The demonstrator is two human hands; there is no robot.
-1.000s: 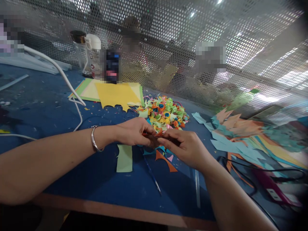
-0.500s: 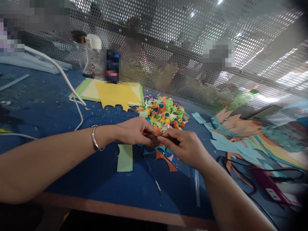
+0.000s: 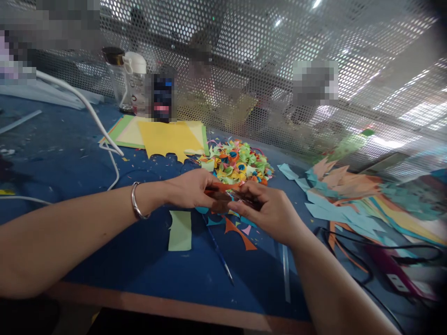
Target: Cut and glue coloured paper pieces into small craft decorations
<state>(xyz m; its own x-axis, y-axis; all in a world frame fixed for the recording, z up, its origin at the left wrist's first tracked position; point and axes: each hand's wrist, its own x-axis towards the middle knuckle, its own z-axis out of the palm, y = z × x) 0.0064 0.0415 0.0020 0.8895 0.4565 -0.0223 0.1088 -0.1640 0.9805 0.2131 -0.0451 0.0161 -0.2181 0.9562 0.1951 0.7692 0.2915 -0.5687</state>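
Note:
My left hand (image 3: 192,188), with a silver bangle on its wrist, is closed on a piece of orange paper (image 3: 225,186). The paper's edge reaches across to the fingertips of my right hand (image 3: 268,207). That hand is closed too, around a slim dark thing that blur and the fingers mostly hide. Just beyond both hands lies a heap of small coloured paper scraps (image 3: 240,163). Below them on the table are a pale green paper strip (image 3: 180,231), a curved orange offcut (image 3: 240,234) and a blue pen-like stick (image 3: 220,253).
Yellow and green paper sheets (image 3: 167,137) lie at the back, near two clear bottles (image 3: 138,86). A white cable (image 3: 82,95) crosses the left side. On the right are light blue paper pieces (image 3: 344,216), black cords and a purple power strip (image 3: 391,270). Perforated metal screens the back.
My right fingers have opened slightly and moved a little away from the left ones. More of the orange paper shows between the hands.

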